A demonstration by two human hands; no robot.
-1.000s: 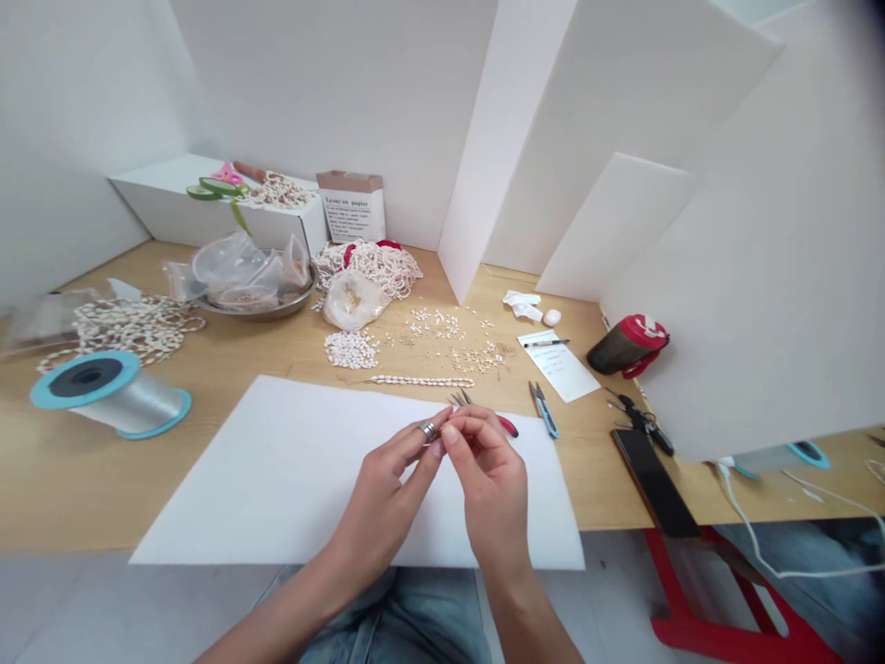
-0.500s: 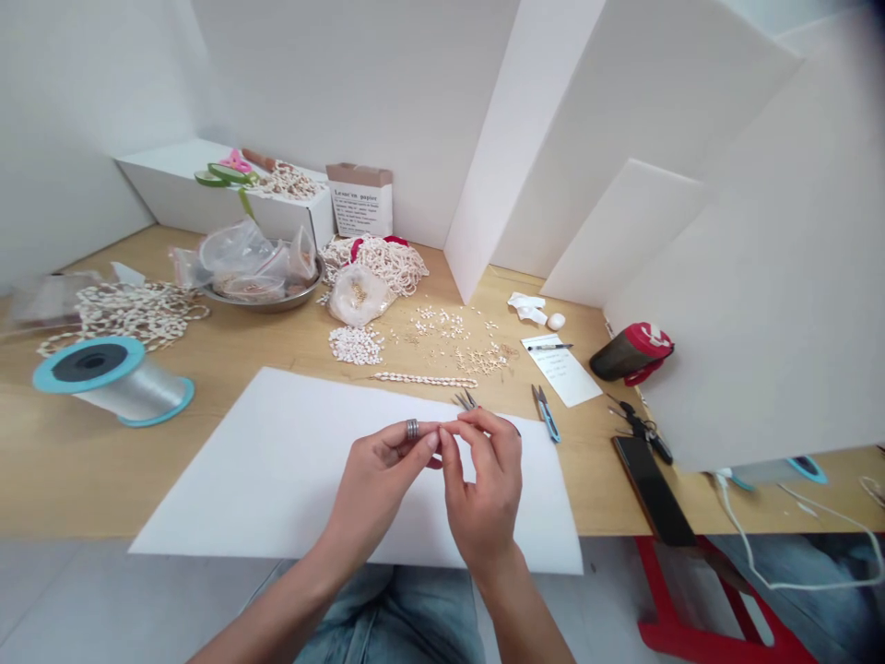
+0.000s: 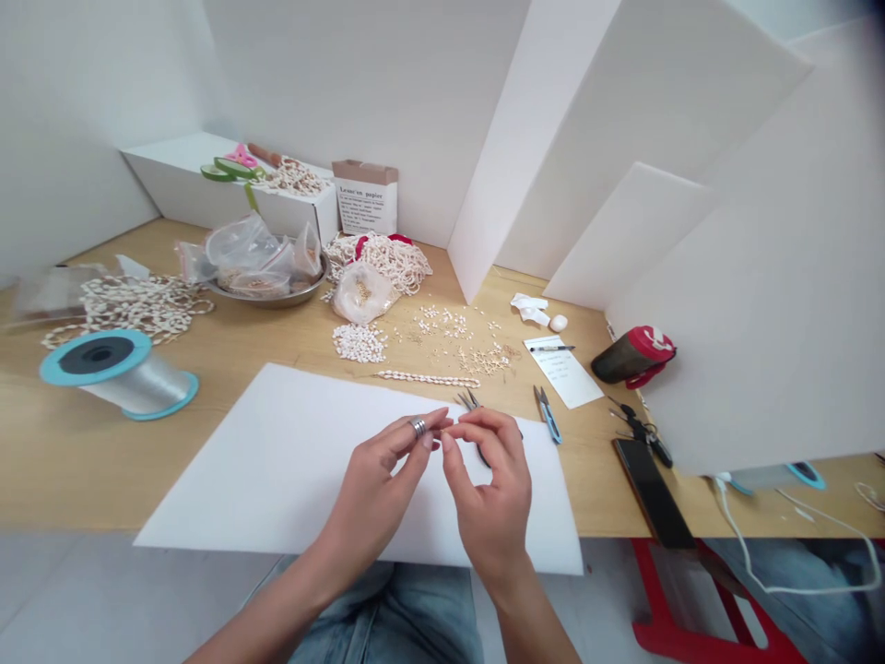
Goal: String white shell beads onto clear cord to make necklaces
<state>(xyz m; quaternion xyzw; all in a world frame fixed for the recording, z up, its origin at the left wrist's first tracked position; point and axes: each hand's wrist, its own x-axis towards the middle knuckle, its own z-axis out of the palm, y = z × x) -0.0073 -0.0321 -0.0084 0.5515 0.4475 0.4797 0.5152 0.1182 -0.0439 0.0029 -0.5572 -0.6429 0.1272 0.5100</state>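
As hands meet, steel bowl's full w/ plastic bags.

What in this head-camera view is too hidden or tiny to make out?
In the head view:
- Anything pinched between the left hand and right hand: hidden by the fingers.
- The lower part of the small metal tool: hidden behind the right hand.
- Writing on the paper note: too small and blurred.
- What lies in the steel dish: covered by plastic bags.
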